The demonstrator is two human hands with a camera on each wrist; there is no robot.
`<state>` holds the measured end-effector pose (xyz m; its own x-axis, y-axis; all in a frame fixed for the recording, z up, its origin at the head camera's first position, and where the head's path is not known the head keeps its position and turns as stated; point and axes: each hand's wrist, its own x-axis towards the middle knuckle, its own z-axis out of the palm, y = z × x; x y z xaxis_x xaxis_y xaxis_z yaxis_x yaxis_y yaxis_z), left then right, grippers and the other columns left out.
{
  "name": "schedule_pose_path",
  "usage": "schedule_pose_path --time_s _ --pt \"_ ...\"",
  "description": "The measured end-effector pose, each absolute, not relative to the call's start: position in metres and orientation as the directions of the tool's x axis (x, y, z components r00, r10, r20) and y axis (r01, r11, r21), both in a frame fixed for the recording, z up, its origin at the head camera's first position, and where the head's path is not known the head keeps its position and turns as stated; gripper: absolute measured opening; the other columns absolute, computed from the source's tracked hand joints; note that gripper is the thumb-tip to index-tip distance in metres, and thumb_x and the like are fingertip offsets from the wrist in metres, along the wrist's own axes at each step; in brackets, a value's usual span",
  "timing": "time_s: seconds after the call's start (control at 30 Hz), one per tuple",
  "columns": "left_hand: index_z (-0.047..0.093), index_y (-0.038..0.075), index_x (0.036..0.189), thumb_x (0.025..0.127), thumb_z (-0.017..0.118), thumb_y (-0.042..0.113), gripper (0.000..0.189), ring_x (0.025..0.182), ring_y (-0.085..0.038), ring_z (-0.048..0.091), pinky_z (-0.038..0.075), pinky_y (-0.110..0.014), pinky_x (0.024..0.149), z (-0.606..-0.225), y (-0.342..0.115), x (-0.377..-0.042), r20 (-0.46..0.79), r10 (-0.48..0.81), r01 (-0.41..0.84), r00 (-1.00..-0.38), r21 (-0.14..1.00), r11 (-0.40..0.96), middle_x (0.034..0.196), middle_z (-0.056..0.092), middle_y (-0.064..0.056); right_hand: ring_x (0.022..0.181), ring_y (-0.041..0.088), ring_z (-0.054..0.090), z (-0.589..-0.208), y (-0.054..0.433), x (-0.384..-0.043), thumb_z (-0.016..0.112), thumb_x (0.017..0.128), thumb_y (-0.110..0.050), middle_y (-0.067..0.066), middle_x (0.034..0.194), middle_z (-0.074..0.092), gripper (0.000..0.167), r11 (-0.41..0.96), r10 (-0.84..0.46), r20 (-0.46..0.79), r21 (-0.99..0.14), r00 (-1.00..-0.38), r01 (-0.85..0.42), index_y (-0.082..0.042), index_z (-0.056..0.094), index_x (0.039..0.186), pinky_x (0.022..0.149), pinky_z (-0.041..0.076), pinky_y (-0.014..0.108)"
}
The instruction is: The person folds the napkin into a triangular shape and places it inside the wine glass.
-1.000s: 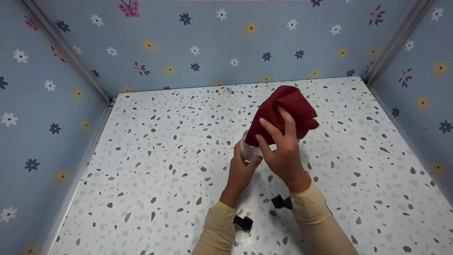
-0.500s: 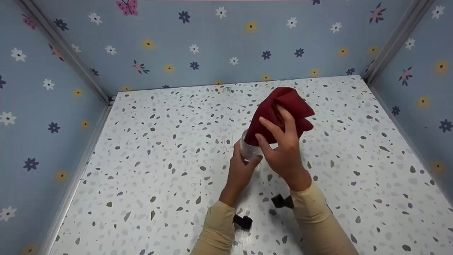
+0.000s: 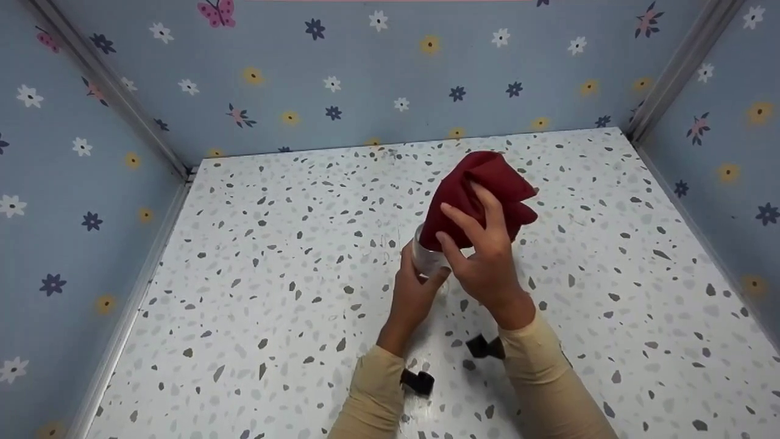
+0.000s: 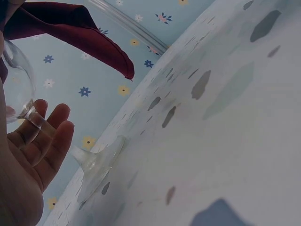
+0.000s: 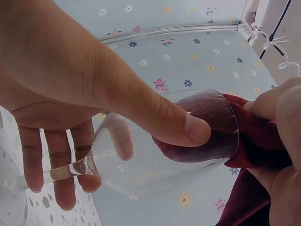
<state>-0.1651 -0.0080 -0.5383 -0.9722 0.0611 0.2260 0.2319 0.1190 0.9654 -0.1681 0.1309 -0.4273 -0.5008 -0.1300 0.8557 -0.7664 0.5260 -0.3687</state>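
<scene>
A clear wine glass (image 3: pixel 428 259) has the lower end of a folded dark red cloth napkin (image 3: pixel 481 174) inside its bowl. The rest of the cloth rises above the rim and spreads out. My left hand (image 3: pixel 413 296) holds the glass; in the right wrist view its thumb lies across the bowl, with fingers behind the bowl and stem. In the left wrist view the glass's foot (image 4: pixel 99 167) is at the tabletop. My right hand (image 3: pixel 490 268) grips the napkin just above the rim, fingers spread over its folds. Its palm side is partly hidden.
The white speckled table (image 3: pixel 274 244) extends around the hands. Blue flowered panels (image 3: pixel 365 67) enclose its back and sides. Black straps (image 3: pixel 418 383) stick out at both wrists, below the beige sleeves (image 3: pixel 372 390).
The napkin's top has dipped slightly and shifted a little left, with my right hand following. My left hand keeps holding the glass in nearly the same place.
</scene>
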Motion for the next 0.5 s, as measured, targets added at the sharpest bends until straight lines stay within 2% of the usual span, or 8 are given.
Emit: schedule_pose_path --time_s 0.3,0.5 --pt "0.031 0.015 0.154 0.091 0.073 0.034 0.078 0.107 -0.018 0.058 0.052 -0.033 0.077 -0.5364 -0.0079 -0.1638 0.227 0.072 0.233 -0.971 0.968 0.091 0.135 0.057 -0.006 0.13 0.035 0.046 -0.4267 0.1297 -0.1682 0.075 0.087 -0.009 0.025 0.145 0.045 0.038 0.506 -0.129 0.865 -0.363 -0.484 -0.783 -0.005 0.07 0.125 0.1 0.047 0.046" --pt "0.033 0.015 0.152 0.092 0.071 0.039 0.075 0.105 -0.016 0.057 0.052 -0.032 0.076 -0.5349 -0.0088 -0.1629 0.242 0.075 0.249 -0.967 0.962 0.111 0.135 0.057 -0.003 0.129 0.035 0.047 -0.4262 0.1286 -0.1683 0.075 0.088 -0.008 0.025 0.144 0.046 0.037 0.498 -0.134 0.868 -0.358 -0.477 -0.79 -0.005 0.07 0.124 0.1 0.047 0.044"
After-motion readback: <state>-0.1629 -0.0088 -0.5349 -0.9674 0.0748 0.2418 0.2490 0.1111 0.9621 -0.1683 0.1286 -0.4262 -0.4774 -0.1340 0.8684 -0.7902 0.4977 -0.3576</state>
